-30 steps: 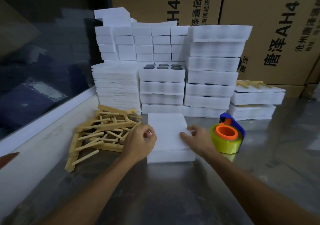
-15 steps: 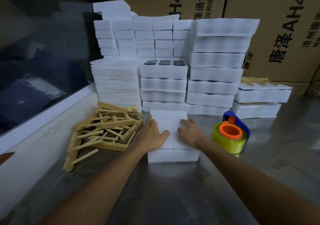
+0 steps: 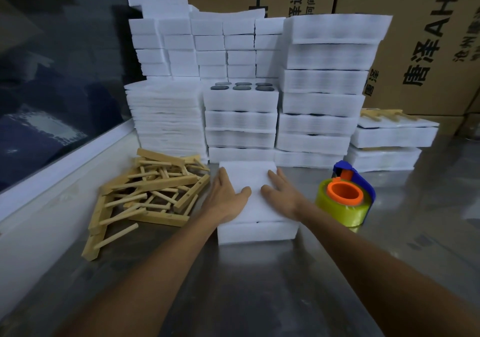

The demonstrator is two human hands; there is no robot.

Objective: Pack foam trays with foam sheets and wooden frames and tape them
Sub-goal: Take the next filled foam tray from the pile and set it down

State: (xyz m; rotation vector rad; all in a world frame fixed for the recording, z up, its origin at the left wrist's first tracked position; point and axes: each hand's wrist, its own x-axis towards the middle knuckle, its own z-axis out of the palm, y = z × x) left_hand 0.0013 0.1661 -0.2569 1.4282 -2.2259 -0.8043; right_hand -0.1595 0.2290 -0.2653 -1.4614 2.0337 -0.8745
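Note:
A white foam tray (image 3: 257, 231) lies on the metal table in front of me, covered by a white foam sheet (image 3: 250, 178). My left hand (image 3: 227, 196) lies flat on the sheet's left side, fingers straight, thumb pointing inward. My right hand (image 3: 281, 192) presses flat on the sheet's right side. A loose pile of wooden frames (image 3: 148, 194) sits just left of the tray. A yellow tape roll on an orange and blue dispenser (image 3: 344, 199) stands right of the tray.
Tall stacks of white foam trays (image 3: 322, 103) and thin foam sheets (image 3: 166, 118) stand behind the tray. Two packed trays (image 3: 392, 136) with a wooden frame on top sit at the right. Cardboard boxes (image 3: 426, 40) line the back; a white ledge (image 3: 65, 160) runs along the left.
Both hands have slid forward over the foam sheet and flattened out; a second ago their fingers were curled at the sheet's near edges.

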